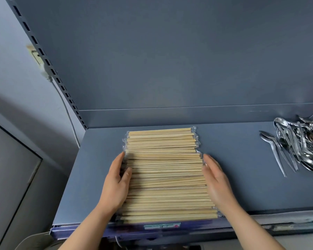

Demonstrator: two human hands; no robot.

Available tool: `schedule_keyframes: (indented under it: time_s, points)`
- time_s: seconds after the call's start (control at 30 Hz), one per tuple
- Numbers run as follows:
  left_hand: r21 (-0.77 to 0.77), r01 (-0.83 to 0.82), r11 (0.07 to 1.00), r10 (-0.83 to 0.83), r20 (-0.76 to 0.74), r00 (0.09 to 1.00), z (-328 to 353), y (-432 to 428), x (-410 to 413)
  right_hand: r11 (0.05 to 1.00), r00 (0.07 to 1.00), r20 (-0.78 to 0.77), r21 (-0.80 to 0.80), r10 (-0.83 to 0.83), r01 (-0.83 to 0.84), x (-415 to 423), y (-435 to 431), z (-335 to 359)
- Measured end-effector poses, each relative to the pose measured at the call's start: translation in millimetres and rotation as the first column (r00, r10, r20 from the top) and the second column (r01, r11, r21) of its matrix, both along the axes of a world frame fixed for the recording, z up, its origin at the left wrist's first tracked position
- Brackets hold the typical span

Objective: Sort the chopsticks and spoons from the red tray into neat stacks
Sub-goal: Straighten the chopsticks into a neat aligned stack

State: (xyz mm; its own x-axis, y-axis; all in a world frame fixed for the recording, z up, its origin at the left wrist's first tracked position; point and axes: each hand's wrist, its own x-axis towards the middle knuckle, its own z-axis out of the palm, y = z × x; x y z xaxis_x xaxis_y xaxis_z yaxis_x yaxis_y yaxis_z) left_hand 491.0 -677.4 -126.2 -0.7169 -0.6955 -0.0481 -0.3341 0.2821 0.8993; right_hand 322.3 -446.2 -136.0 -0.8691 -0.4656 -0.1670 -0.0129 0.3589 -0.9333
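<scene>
A wide row of wooden chopsticks (pixel 163 174) in clear wrappers lies across the grey shelf (pixel 233 159), their lengths running left to right. My left hand (pixel 116 181) presses flat against the left ends of the chopsticks, thumb resting on top. My right hand (pixel 217 181) presses with straight fingers against the right ends. A loose pile of metal spoons (pixel 300 143) lies at the shelf's far right, apart from both hands. No red tray is in view.
The shelf's grey back panel (pixel 170 60) rises behind the chopsticks. A slotted upright (pixel 49 67) runs along the left, with a plug and white cable (pixel 65 105) beside it. The shelf's front edge carries a blue price strip (pixel 161 227).
</scene>
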Motion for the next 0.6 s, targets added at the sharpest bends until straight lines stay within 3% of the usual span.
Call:
schedule_keyframes:
  time_s: [0.27,0.43,0.53,0.6]
  points:
    - [0.069,-0.038,0.997,0.040,-0.026,0.999,2,6,21,0.997,0.996,0.043,-0.023,-0.073,0.074,3,21,10]
    - [-0.010,0.022,1.000,-0.021,0.014,1.000,-2,22,19,0.992,0.995,-0.016,0.085,0.099,-0.097,23,5,6]
    - [-0.138,-0.014,0.990,0.015,0.007,1.000,1,13,15,0.977,0.984,-0.156,0.205,0.087,-0.054,9,2,11]
    - [-0.351,0.009,0.936,0.004,0.037,0.999,5,1,5,0.943,0.948,-0.277,0.326,0.155,-0.059,-2,-2,16]
